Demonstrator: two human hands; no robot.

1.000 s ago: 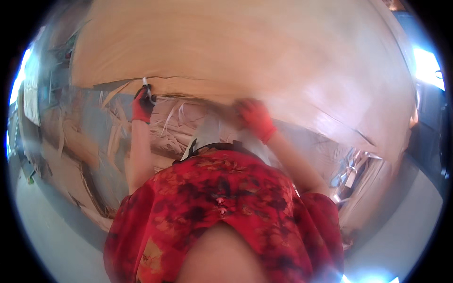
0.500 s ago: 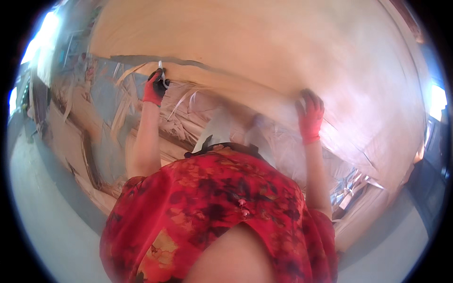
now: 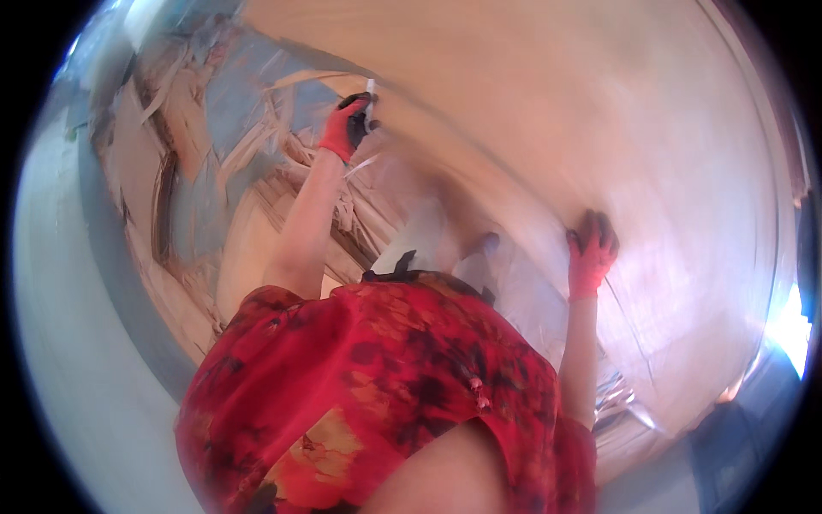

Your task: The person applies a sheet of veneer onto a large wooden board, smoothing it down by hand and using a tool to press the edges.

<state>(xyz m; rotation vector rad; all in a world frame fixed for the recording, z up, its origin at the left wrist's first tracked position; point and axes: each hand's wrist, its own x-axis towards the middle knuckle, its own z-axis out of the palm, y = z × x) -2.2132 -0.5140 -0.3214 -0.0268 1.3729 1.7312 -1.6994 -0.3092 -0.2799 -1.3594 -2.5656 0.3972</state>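
Note:
A large pale wooden sheet (image 3: 556,103), probably veneer, fills the upper and right part of the view. My left hand (image 3: 347,124), in a red and black glove, is closed on a slim white tool (image 3: 370,89) at the sheet's lower left edge, beside a narrow curling strip (image 3: 312,74). My right hand (image 3: 592,244), in a similar glove, rests on the sheet farther right with its fingers bent and apart, holding nothing. The tool's exact kind is too small to make out.
Torn strips and scraps of thin wood (image 3: 180,128) lie left of and below the sheet, some over a grey-blue surface. A pale grey floor (image 3: 68,274) curves round the left rim. Bright light enters at the far right. My red floral clothing covers the lower middle.
My right hand has moved to the right along the sheet, its fingers spreading onto it. My left hand has moved rightward in the picture with the white tool. The whole view has swung round clockwise.

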